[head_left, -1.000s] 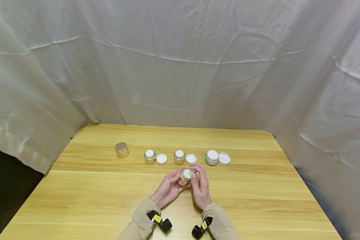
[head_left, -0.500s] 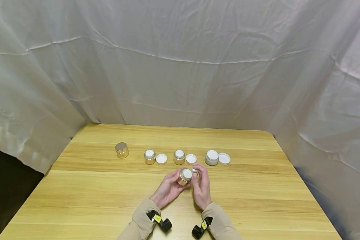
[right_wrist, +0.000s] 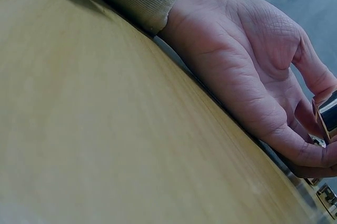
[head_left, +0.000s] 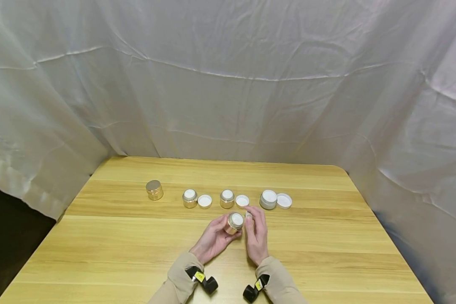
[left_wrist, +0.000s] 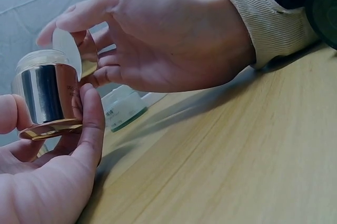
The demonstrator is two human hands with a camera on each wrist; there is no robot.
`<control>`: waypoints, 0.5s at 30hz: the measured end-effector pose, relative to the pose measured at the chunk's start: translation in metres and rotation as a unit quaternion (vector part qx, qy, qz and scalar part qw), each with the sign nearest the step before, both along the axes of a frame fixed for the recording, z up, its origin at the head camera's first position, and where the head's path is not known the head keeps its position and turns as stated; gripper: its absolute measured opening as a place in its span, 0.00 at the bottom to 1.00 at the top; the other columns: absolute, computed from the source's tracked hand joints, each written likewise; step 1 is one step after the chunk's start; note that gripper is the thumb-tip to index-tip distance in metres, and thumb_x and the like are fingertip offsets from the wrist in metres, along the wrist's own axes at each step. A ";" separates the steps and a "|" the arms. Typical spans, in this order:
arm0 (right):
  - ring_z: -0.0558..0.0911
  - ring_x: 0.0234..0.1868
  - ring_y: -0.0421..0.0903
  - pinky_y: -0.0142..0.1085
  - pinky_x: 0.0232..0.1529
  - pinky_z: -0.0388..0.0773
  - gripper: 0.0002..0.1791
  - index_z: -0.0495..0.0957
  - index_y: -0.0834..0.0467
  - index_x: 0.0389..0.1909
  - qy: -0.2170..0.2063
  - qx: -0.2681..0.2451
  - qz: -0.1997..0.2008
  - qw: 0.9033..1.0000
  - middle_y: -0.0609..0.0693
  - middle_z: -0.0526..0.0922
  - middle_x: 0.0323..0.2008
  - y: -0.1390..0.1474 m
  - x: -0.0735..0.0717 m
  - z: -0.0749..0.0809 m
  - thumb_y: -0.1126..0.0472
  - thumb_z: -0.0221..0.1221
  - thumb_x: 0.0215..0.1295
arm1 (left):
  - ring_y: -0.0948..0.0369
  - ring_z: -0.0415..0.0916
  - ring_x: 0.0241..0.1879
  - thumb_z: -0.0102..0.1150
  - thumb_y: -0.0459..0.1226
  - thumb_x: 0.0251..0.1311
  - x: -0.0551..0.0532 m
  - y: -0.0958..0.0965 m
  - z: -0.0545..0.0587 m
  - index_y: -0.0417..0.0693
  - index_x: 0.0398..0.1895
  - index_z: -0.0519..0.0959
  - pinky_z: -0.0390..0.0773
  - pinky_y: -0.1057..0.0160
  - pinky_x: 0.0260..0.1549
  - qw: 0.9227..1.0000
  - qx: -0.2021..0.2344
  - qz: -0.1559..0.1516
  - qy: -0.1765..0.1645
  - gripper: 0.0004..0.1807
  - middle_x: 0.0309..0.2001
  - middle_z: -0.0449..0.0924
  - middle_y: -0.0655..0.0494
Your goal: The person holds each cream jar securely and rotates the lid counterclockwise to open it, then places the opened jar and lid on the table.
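In the head view my left hand (head_left: 214, 238) grips a small gold cosmetic jar (head_left: 233, 223), tilted, its lid off and its round top white. My right hand (head_left: 256, 236) pinches the jar's lid (head_left: 248, 215), just right of the jar and apart from it. The left wrist view gives the lid (left_wrist: 67, 50) edge-on, its white inner face towards the gold jar (left_wrist: 47, 95); the thumb and fingers of my right hand (left_wrist: 163, 34) hold its rim. At the edge of the right wrist view, my left hand (right_wrist: 247, 71) holds the gold jar (right_wrist: 330, 116), partly cut off.
Behind the hands stand two open gold jars (head_left: 190, 199) (head_left: 226, 199), each with a white-lined lid (head_left: 204, 202) (head_left: 242, 201) beside it. A wider pale jar (head_left: 268, 200) with its lid (head_left: 284, 201) is further right. A closed gold jar (head_left: 154, 190) stands left on the wooden table (head_left: 118, 245).
My right hand has drawn the lid slightly to the right, away from the jar's mouth, and turned it. My left hand and the jar have hardly moved.
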State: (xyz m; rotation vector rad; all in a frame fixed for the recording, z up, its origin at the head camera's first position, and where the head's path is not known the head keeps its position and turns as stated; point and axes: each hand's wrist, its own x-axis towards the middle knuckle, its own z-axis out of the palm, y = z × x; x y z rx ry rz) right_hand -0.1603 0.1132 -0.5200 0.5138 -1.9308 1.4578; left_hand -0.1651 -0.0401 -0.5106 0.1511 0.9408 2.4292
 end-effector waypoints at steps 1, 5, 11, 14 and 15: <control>0.72 0.57 0.39 0.21 0.64 0.66 0.18 0.75 0.70 0.55 -0.002 0.002 -0.006 1.000 0.65 0.75 0.52 0.000 0.000 0.000 0.79 0.47 0.68 | 0.61 0.77 0.53 0.40 0.39 0.79 0.000 0.000 0.000 0.50 0.54 0.76 0.82 0.63 0.58 1.000 0.001 0.001 0.000 0.14 0.53 0.76 0.54; 0.74 0.55 0.41 0.20 0.62 0.70 0.14 0.75 0.71 0.53 -0.028 -0.011 -0.023 0.999 0.68 0.76 0.51 0.000 0.000 0.002 0.77 0.50 0.68 | 0.61 0.77 0.53 0.39 0.39 0.79 0.000 0.000 0.000 0.50 0.53 0.77 0.81 0.63 0.58 1.000 0.008 0.008 0.000 0.14 0.53 0.75 0.53; 0.79 0.48 0.40 0.24 0.58 0.78 0.13 0.73 0.71 0.53 -0.114 -0.036 -0.038 0.992 0.67 0.76 0.50 0.000 0.000 0.002 0.71 0.55 0.71 | 0.61 0.76 0.53 0.43 0.42 0.78 0.000 0.000 0.001 0.51 0.52 0.78 0.80 0.64 0.59 0.999 0.026 0.024 0.003 0.13 0.55 0.76 0.56; 0.80 0.46 0.42 0.28 0.56 0.81 0.14 0.73 0.71 0.52 -0.146 -0.035 -0.040 0.988 0.64 0.77 0.49 0.001 -0.001 0.003 0.69 0.58 0.69 | 0.62 0.76 0.55 0.44 0.42 0.78 0.000 -0.001 0.001 0.52 0.53 0.78 0.79 0.65 0.60 0.999 0.034 0.032 0.006 0.13 0.57 0.77 0.58; 0.80 0.46 0.42 0.30 0.57 0.82 0.14 0.74 0.69 0.51 -0.157 -0.033 -0.042 0.986 0.62 0.77 0.49 0.001 -0.001 0.003 0.68 0.60 0.68 | 0.62 0.77 0.55 0.44 0.42 0.78 0.000 -0.001 0.001 0.52 0.53 0.78 0.79 0.65 0.60 0.999 0.037 0.033 0.007 0.13 0.57 0.77 0.58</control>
